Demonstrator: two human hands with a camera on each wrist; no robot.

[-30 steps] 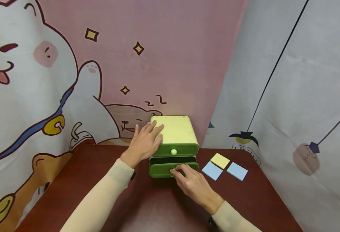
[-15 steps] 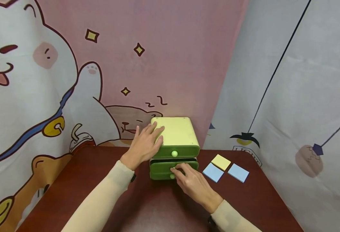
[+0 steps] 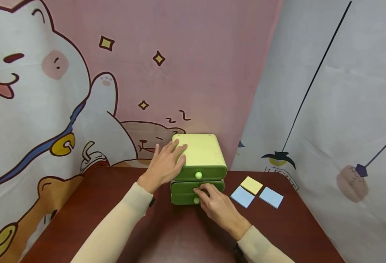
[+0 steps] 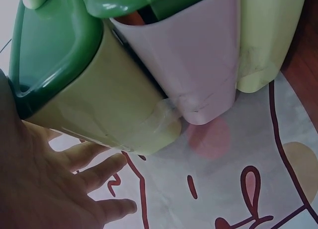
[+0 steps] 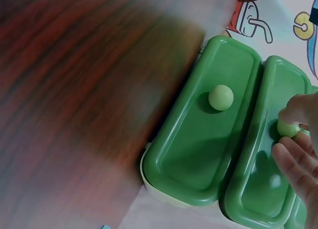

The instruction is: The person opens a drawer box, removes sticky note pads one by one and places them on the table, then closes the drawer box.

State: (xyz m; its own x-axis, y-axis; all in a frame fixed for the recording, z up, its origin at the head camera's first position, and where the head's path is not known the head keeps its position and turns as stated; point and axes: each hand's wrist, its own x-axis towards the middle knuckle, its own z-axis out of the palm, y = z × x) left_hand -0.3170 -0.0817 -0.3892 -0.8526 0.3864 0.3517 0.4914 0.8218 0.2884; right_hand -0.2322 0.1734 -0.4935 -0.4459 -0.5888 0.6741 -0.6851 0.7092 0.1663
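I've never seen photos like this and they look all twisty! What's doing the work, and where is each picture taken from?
No robot here: these are a person's bare left hand and right hand. The big picture looks forward and down from a camera on the person's head. The two smaller ones come from cameras on the wrists, so the drawers look tipped there. On the brown table stands a little green and yellow chest of three drawers. To its right in the big picture lie a yellow pad and two blue pads. The left hand rests on the chest's yellow top, and the right hand pinches the knob of the middle drawer.
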